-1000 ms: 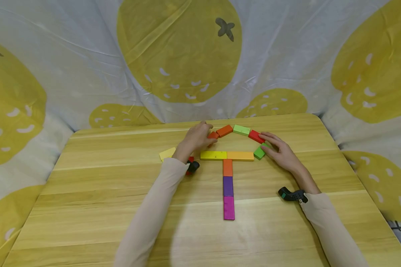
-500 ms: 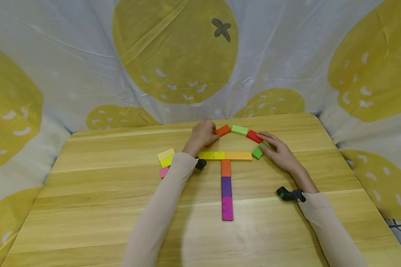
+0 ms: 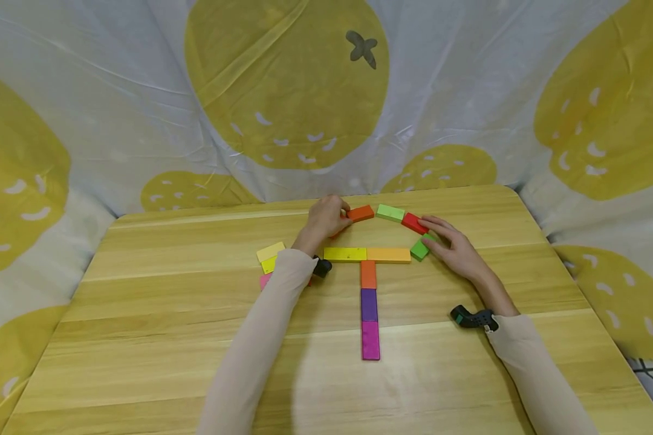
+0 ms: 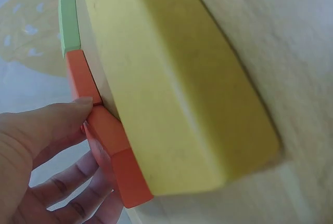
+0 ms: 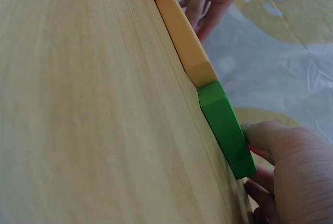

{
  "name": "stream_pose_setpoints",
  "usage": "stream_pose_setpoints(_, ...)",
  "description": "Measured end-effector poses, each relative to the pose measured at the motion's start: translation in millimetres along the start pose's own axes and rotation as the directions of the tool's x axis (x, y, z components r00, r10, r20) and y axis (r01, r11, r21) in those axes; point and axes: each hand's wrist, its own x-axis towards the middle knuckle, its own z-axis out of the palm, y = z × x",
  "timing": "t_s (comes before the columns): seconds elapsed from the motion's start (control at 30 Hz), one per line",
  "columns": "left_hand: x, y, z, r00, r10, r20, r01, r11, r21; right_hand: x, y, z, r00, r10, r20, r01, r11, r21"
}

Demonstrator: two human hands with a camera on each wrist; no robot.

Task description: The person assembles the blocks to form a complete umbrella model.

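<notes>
My left hand (image 3: 326, 218) is at the arc's left end, thumb and fingers pinching an orange block (image 4: 108, 129). In the left wrist view its thumb lies where this block meets another orange block (image 4: 83, 77); a further orange-red block (image 4: 132, 178) sits below. From the head these are partly hidden by the hand. My right hand (image 3: 457, 251) rests at the arc's right side, fingers extended, touching the red block (image 3: 413, 223) and the green block (image 3: 421, 249). A light green block (image 3: 390, 212) lies between the red and orange ones.
Under the arc run a yellow block (image 3: 345, 254) and a light orange block (image 3: 389, 255). A stem of orange, purple (image 3: 369, 304) and magenta (image 3: 370, 340) blocks extends toward me. Loose yellow (image 3: 271, 251) and pink blocks lie partly under my left sleeve. Cloth hangs behind the table (image 3: 158, 326).
My left hand has moved right, then slightly back left. The upper orange block now lies flatter, with a small gap to the light green block. My right hand stays in place.
</notes>
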Motion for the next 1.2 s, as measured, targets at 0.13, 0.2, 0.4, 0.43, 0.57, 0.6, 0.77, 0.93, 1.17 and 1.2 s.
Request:
stream_pose_setpoints(0.13,1.4,0.0,0.9,1.000,-0.006,-0.001,0.006,1.000,-0.008,-0.3,1.4,0.0,1.000,-0.007,-0.001,0.007,1.000,-0.005)
stream_pose_setpoints(0.2,1.9,0.1,1.2,1.000,-0.006,-0.005,0.006,1.000,-0.012,-0.5,1.4,0.0,1.000,-0.008,-0.002,0.008,1.000,-0.006)
stream_pose_setpoints(0.4,3.0,1.5,1.3,1.000,-0.001,-0.013,0.001,1.000,-0.021,-0.4,1.1,0.0,1.000,-0.005,-0.005,0.005,1.000,-0.003)
stream_pose_setpoints(0.43,3.2,1.7,1.2,1.000,0.000,-0.012,0.000,1.000,-0.023,-0.4,1.2,0.0,1.000,-0.004,-0.005,0.004,1.000,-0.001)
stream_pose_setpoints(0.57,4.5,2.3,0.8,1.000,0.000,-0.008,0.000,0.999,-0.034,0.0,2.0,0.0,1.000,-0.004,-0.003,0.004,1.000,0.006)
stream_pose_setpoints(0.6,4.8,2.4,0.6,1.000,0.000,-0.007,0.000,0.999,-0.037,0.0,2.0,0.0,1.000,-0.003,-0.003,0.003,1.000,0.006)
stream_pose_setpoints(0.77,5.9,1.3,0.4,1.000,-0.007,-0.009,0.006,0.999,-0.043,0.2,1.8,0.4,1.000,-0.001,0.000,0.001,1.000,0.003)
stream_pose_setpoints(0.93,6.9,0.6,0.8,1.000,-0.002,-0.010,0.002,0.999,-0.046,0.6,1.2,0.1,1.000,-0.003,-0.001,0.003,1.000,0.003)
stream_pose_setpoints(1.17,7.6,0.3,1.2,1.000,0.000,-0.005,0.000,0.999,-0.050,0.9,0.8,-0.5,1.000,-0.001,0.005,0.001,1.000,0.015)
stream_pose_setpoints(1.2,7.8,0.1,1.3,1.000,-0.001,-0.006,0.001,0.999,-0.047,1.0,0.7,-0.6,1.000,0.001,0.005,-0.001,1.000,0.013)
